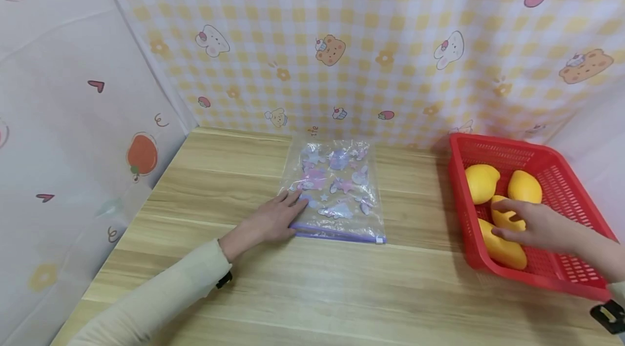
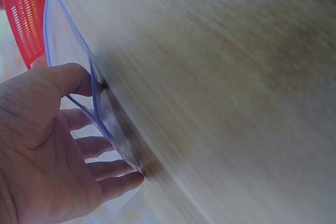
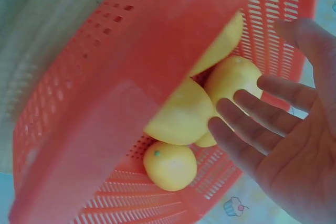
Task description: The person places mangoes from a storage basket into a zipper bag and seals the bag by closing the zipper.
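Observation:
A clear zip bag (image 1: 344, 226) with pastel cartoon prints and a purple zip edge lies flat on the table. My left hand (image 1: 275, 218) rests on its left side near the zip, fingers straight. In the left wrist view the bag's mouth (image 2: 93, 90) gapes a little, with the thumb at its zip edge. At the right, my right hand (image 1: 542, 226) reaches into a red basket (image 1: 573, 188), fingers spread. Under it lie several smooth yellow fruits (image 1: 524, 187), rounded to oblong like lemons or mangoes. In the right wrist view the fingertips come right up to one fruit (image 3: 233, 80).
The wood-grain table (image 1: 312, 292) meets a yellow checked curtain (image 1: 273, 37) at the back. A white printed cloth (image 1: 73, 118) hangs along the left side. The basket's raised walls surround the fruit and stand near the back curtain.

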A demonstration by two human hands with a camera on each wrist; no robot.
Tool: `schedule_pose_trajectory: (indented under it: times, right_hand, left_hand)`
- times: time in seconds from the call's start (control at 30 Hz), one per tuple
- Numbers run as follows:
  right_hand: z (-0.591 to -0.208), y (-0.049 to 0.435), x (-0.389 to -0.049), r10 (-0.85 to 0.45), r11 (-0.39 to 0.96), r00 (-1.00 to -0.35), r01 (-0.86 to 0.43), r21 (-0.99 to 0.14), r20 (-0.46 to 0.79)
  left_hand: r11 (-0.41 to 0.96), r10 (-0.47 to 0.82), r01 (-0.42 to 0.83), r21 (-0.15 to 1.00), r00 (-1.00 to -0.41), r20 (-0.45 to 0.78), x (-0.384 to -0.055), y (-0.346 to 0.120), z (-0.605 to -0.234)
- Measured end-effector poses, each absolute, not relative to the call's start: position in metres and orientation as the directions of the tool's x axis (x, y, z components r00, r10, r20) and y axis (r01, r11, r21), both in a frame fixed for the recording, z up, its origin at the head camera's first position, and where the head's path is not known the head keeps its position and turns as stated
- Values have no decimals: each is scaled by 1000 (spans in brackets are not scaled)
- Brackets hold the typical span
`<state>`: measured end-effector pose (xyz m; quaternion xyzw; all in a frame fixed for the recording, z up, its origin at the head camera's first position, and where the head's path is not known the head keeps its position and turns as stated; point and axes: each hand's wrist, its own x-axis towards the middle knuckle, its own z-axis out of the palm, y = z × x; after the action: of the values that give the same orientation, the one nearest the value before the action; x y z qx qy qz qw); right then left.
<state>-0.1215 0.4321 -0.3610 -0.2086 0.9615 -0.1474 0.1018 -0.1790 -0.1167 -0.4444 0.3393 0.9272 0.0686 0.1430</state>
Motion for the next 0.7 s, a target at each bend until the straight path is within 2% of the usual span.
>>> schedule_pose_trajectory:
  times: [0.07,0.3,0.7]
  right_hand:
    - [-364,432,-119,-441,865,-879,-361,-349,-184]
    - [-363,434,-122,-388,892,-806,-207,-402,-446]
    - [-375,434,-126,-387,904,-786,-220,-367,-482]
  left_hand:
    - [759,650,611,223,-729,-214,-179,-116,-445]
    - [755,654,616,224,-729,-202,-180,-116,-446]
    - [758,650,610,231,-731,-207,-179,-117,-445]
